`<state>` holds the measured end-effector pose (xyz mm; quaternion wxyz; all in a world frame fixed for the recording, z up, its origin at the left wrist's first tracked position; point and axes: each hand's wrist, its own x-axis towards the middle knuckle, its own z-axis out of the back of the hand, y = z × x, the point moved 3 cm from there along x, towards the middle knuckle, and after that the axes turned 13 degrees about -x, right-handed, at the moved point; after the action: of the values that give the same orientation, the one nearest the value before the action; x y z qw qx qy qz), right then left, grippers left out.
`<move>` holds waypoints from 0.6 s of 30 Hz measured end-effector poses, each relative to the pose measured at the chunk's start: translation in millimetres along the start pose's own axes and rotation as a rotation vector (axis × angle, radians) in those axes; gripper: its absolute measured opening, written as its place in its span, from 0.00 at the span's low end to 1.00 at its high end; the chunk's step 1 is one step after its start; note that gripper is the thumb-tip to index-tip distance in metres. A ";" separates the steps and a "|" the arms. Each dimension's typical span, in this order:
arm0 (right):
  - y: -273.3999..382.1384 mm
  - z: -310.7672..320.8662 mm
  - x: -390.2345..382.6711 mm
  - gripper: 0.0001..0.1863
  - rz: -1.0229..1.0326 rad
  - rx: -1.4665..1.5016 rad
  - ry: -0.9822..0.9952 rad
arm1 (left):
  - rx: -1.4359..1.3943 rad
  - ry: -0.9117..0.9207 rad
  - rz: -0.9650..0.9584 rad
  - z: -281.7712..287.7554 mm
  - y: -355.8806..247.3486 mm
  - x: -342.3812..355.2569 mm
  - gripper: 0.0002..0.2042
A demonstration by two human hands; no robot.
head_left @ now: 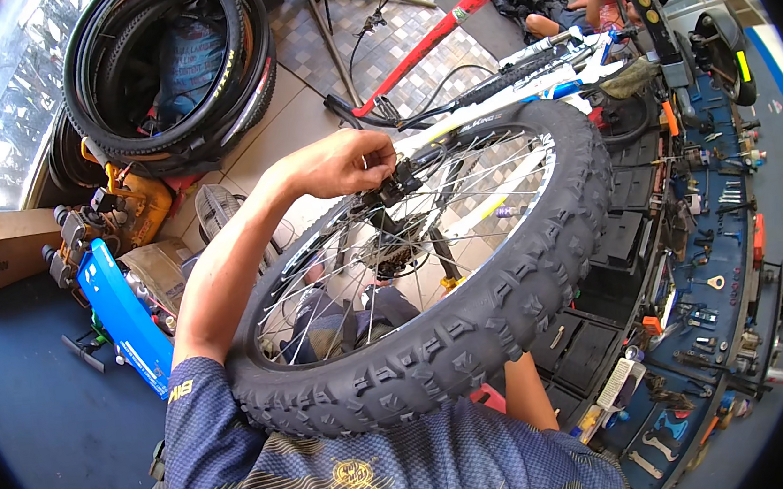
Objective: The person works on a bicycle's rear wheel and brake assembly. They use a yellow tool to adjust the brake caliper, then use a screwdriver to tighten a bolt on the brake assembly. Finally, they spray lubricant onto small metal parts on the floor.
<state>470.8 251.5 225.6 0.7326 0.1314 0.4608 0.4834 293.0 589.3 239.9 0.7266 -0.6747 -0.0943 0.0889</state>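
A bicycle wheel with a chunky black knobby tyre [475, 326] stands tilted close against my torso. My left hand [351, 162] reaches over it, its fingers closed at a dark metal part [394, 188] by the frame end. What they pinch is too small to make out. Inside the spokes sits a rear sprocket cluster [391, 256]. A white bicycle frame tube [482, 111] runs away from the wheel's far side. My right forearm [527, 394] goes up behind the tyre, which hides the hand. Beside that forearm shows a bit of a red object [489, 397].
Loose tyres [259, 97] are stacked at the far left, near a cardboard box [10, 245] and a blue panel [125, 317]. A red bicycle frame [455, 21] stands beyond. On the right are black drawers [576, 349] and a blue tool board [729, 278]. Another person [577, 14] sits far off.
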 end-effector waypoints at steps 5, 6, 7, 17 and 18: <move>-5.9 -5.4 -4.5 0.18 0.000 -0.038 -0.025 | -0.053 -0.013 0.021 -0.5 4.3 0.9 0.09; -7.5 -6.0 -4.6 0.17 -0.002 -0.046 -0.033 | -0.065 0.001 0.038 -0.1 5.0 1.8 0.09; -9.0 -6.6 -4.1 0.17 0.001 -0.059 -0.038 | -0.059 -0.038 0.013 1.2 4.3 1.1 0.11; -17.1 -13.5 -4.0 0.16 0.018 -0.112 -0.080 | 0.093 -0.146 0.018 -6.5 1.6 4.6 0.16; -17.5 -13.8 -4.8 0.16 0.014 -0.114 -0.080 | 0.091 -0.140 0.025 -7.7 2.6 4.9 0.16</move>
<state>469.4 235.3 209.6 0.7533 0.1116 0.4020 0.5084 299.7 583.3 236.8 0.7469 -0.6344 -0.1321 0.1492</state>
